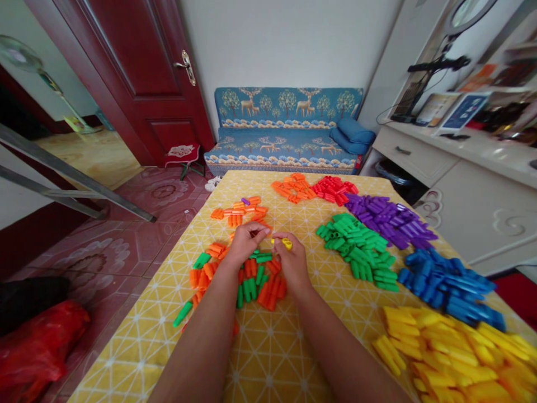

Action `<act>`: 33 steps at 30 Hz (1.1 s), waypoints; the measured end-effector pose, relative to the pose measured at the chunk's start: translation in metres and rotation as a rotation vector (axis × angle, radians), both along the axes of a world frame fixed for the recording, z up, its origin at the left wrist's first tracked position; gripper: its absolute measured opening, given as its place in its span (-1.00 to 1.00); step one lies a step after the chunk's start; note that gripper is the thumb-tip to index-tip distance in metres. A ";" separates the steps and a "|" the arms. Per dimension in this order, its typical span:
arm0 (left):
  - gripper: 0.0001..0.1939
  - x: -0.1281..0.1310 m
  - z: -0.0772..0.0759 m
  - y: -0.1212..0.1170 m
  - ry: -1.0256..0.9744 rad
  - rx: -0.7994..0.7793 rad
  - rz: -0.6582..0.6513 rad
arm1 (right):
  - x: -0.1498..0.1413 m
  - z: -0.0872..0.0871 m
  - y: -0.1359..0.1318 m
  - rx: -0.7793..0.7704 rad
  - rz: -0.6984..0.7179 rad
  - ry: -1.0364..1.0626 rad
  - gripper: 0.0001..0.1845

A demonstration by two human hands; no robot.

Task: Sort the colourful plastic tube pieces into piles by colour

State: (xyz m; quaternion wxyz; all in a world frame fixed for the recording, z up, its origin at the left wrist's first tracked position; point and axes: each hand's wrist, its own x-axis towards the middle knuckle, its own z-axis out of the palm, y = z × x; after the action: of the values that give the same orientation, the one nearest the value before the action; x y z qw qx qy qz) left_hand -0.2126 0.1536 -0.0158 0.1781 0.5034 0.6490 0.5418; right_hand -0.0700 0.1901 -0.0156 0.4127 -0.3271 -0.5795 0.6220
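Above the middle of the table, my right hand (292, 260) pinches small yellow plastic tubes (287, 243), which look joined side by side. Close beside it, my left hand (247, 242) has thumb and forefinger pressed together; what they hold, if anything, is too small to make out. Orange tube pieces (272, 291) and green tube pieces (249, 289) lie mixed beneath and around both hands. Farther off on the left, more orange pieces (239, 210) lie with one purple piece (245, 201) on top. My forearms hide part of the mixed pile.
Colour-sorted heaps line the table's right side: orange (296, 187), red (334, 189), green (356, 246), purple (388, 218), blue (447, 282) and yellow (457, 352). A patterned yellow cloth (268, 372) covers the table. Behind it stands a blue sofa (285, 134); a white cabinet (482, 207) is at right.
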 end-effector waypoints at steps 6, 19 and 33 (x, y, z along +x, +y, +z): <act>-0.70 -0.003 -0.005 0.001 -0.022 -0.011 0.010 | 0.082 0.064 -0.001 0.273 0.098 -0.326 -0.55; -0.70 -0.004 -0.010 0.001 -0.064 -0.006 0.022 | 0.273 0.031 0.036 1.355 0.266 -1.079 -0.61; -0.72 -0.002 -0.006 0.001 -0.033 -0.011 0.026 | 0.201 0.038 -0.006 1.284 0.275 -0.880 -0.52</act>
State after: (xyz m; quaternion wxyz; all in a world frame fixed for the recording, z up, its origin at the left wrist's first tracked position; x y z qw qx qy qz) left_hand -0.2147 0.1546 -0.0218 0.1845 0.4851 0.6555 0.5486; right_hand 0.1308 0.1842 0.0220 0.1730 -0.1662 -0.9705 0.0246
